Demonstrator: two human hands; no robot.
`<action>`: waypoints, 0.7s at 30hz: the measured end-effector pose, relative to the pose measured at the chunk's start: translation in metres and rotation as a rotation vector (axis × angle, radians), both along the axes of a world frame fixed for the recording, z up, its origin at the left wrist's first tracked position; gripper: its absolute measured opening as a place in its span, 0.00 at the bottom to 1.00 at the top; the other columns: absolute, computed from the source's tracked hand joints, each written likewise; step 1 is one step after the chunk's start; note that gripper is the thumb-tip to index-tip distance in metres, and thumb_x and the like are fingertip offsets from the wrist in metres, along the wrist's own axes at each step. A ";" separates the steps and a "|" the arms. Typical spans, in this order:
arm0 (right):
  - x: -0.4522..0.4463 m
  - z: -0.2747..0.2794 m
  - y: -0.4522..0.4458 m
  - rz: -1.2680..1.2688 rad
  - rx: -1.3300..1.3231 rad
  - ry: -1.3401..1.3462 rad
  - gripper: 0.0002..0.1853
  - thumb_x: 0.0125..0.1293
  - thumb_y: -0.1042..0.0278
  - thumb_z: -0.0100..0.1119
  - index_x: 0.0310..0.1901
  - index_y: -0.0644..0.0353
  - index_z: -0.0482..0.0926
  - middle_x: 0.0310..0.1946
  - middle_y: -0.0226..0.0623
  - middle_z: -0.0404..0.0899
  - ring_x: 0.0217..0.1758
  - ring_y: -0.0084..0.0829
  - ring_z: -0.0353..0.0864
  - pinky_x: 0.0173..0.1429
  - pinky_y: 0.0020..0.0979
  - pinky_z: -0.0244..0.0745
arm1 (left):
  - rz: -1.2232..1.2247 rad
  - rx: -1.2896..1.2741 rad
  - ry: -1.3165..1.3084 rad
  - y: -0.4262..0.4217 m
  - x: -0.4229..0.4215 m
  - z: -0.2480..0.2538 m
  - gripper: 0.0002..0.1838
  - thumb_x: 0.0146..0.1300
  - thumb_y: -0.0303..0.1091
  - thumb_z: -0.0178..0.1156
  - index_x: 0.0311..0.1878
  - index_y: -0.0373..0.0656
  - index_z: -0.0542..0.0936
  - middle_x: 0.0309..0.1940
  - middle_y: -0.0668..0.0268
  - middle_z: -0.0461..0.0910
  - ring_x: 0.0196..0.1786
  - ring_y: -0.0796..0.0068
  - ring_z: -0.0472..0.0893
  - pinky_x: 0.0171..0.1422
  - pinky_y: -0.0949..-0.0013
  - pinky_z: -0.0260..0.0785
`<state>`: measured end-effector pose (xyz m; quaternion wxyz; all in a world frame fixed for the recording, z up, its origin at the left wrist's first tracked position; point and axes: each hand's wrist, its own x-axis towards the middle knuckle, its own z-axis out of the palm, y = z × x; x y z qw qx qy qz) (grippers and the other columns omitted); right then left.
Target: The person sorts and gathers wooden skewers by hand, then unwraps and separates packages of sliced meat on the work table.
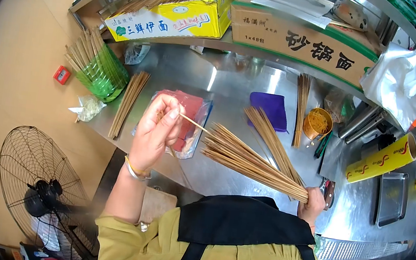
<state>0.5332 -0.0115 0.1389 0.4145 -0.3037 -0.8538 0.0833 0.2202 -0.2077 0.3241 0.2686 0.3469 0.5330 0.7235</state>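
My left hand [159, 123] pinches the end of one thin bamboo skewer [193, 123], which reaches across to the tips of a fanned bundle of skewers [251, 162]. My right hand [312, 204] is wrapped around the near end of that bundle. Behind it, a second bundle of skewers [275, 141] lies slanting on the steel counter [225, 79]. Under my left hand is a clear plastic pack with reddish contents [189, 109], partly hidden by the hand. A purple cloth [270, 111] lies just past the second bundle.
More skewers lie left [129, 105] and right [300, 110], and fill a green container [102, 74]. A tin [317, 123], a yellow roll [383, 158] and a metal tray [392, 199] stand right. Cartons [304, 40] sit on the shelf above. A fan [44, 195] stands lower left.
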 end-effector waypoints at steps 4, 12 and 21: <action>-0.002 -0.001 0.000 -0.007 -0.024 -0.013 0.08 0.50 0.73 0.63 0.25 0.60 0.71 0.20 0.38 0.68 0.24 0.40 0.72 0.29 0.36 0.64 | -0.101 0.070 -0.140 0.005 -0.004 -0.009 0.12 0.69 0.39 0.51 0.48 0.40 0.70 0.30 0.72 0.70 0.19 0.91 0.56 0.20 0.85 0.45; -0.002 -0.005 -0.002 0.001 -0.061 -0.042 0.08 0.48 0.72 0.63 0.25 0.59 0.72 0.20 0.39 0.68 0.25 0.41 0.72 0.29 0.37 0.64 | -0.206 0.065 -0.127 0.011 0.006 -0.017 0.17 0.69 0.39 0.51 0.48 0.33 0.76 0.28 0.73 0.70 0.21 0.91 0.57 0.22 0.84 0.47; 0.009 -0.043 0.003 0.023 -0.341 -0.006 0.09 0.48 0.73 0.65 0.27 0.61 0.72 0.21 0.43 0.71 0.25 0.42 0.74 0.29 0.34 0.68 | 0.043 0.639 -0.183 -0.066 -0.080 0.056 0.09 0.67 0.33 0.53 0.38 0.36 0.72 0.34 0.67 0.69 0.31 0.81 0.63 0.35 0.77 0.61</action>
